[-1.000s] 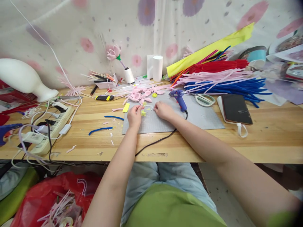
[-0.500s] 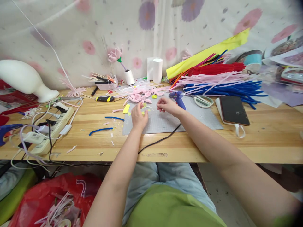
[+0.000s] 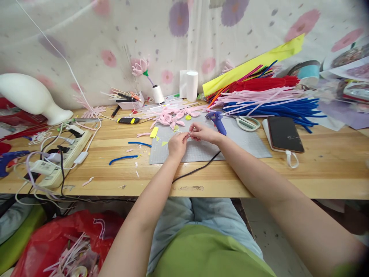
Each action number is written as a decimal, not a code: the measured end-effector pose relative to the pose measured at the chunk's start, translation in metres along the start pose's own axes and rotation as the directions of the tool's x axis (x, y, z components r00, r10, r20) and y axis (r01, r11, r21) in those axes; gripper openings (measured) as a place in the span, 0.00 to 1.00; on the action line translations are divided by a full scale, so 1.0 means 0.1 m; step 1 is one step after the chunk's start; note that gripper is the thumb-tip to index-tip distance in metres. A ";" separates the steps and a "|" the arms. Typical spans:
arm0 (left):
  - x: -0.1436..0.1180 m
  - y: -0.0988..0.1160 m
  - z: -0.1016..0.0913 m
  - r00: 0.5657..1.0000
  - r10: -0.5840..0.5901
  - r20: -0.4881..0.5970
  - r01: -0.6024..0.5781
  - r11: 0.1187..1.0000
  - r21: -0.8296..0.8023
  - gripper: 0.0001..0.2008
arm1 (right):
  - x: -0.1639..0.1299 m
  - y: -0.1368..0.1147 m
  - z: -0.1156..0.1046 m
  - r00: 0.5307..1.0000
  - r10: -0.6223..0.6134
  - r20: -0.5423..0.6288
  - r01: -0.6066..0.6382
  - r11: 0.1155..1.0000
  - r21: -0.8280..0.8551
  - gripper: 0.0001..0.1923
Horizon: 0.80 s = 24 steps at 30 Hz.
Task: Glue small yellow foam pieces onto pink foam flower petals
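Observation:
My left hand and my right hand meet over the grey cutting mat, fingertips pinched close together. Whatever sits between the fingertips is too small to name; only a thin pale bit shows. Just beyond them lie pink fuzzy petal pieces and a round yellow piece. Small yellow triangles rest on the mat left of my left hand, near a yellow rectangle. A blue glue gun lies right behind my right hand.
Scissors and a black phone-like device are to the right. Pipe cleaner bundles fill the back. A pink flower stands in a thread spool. On the left are a utility knife and a power strip.
My left hand has moved right and closed its fingers, meeting my right hand. The yellow triangles, earlier mostly behind my left hand, now show on the mat.

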State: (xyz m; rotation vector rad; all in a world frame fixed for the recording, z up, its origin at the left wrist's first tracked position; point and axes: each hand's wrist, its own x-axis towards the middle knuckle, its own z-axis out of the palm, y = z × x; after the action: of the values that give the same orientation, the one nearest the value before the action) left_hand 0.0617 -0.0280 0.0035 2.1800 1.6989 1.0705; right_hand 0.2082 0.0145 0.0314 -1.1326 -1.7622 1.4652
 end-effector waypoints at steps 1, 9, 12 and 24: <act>-0.01 -0.01 -0.01 1.000 -0.009 -0.006 0.009 1.000 0.000 0.10 | 0.00 0.00 0.01 1.000 0.002 -0.014 -0.002 1.000 0.000 0.09; -0.03 -0.08 -0.06 0.973 -0.192 -0.127 0.182 0.979 -0.088 0.08 | -0.35 -0.12 -0.52 0.999 0.018 0.049 -0.015 0.997 -0.077 0.13; 0.00 -0.11 -0.07 0.943 -0.292 -0.160 0.262 0.947 -0.183 0.07 | -0.50 -0.08 -0.94 0.990 0.135 -0.035 -0.139 0.939 -0.316 0.18; 0.00 -0.15 -0.08 0.919 -0.368 -0.144 0.328 0.914 -0.240 0.07 | -0.08 0.40 -0.58 0.699 -0.025 -0.715 -0.320 0.883 -0.344 0.18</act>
State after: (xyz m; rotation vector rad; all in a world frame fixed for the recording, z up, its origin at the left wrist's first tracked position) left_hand 0.0446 -0.0250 0.0011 1.6103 1.8619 1.3126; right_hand 0.2707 0.0368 0.0067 -1.8171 -1.4649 0.5214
